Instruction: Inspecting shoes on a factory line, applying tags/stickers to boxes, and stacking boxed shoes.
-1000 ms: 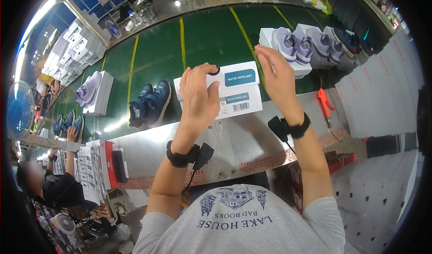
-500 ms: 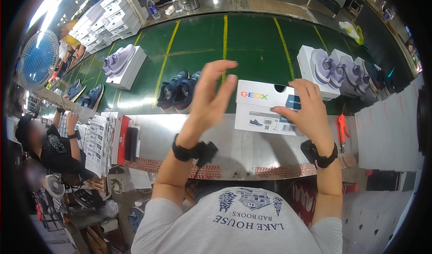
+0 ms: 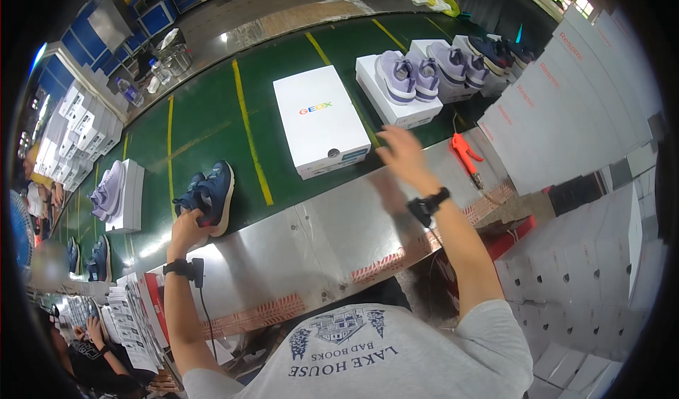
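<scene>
On the green conveyor belt stands a pair of navy sneakers [image 3: 214, 195] with pale soles. My left hand [image 3: 188, 230] has its fingers around their heel end; the fingertips are partly hidden by the shoes. A closed white shoebox [image 3: 316, 116] with a colourful print on its lid lies on the belt to the right of them. My right hand [image 3: 406, 157] is empty, fingers apart, off the box's near right corner and above the metal ledge [image 3: 339, 222].
Lilac sneakers [image 3: 403, 77] sit on white boxes at the right, with navy shoes [image 3: 489, 54] beyond. A red air gun [image 3: 465, 155] lies on the ledge. Stacked white boxes [image 3: 573, 250] fill the right side. Another lilac pair [image 3: 107, 190] leans by a box at left.
The shoebox has left my right hand and now lies flat on the belt. My left hand, empty before, has come down onto the navy sneakers. The whole view has turned.
</scene>
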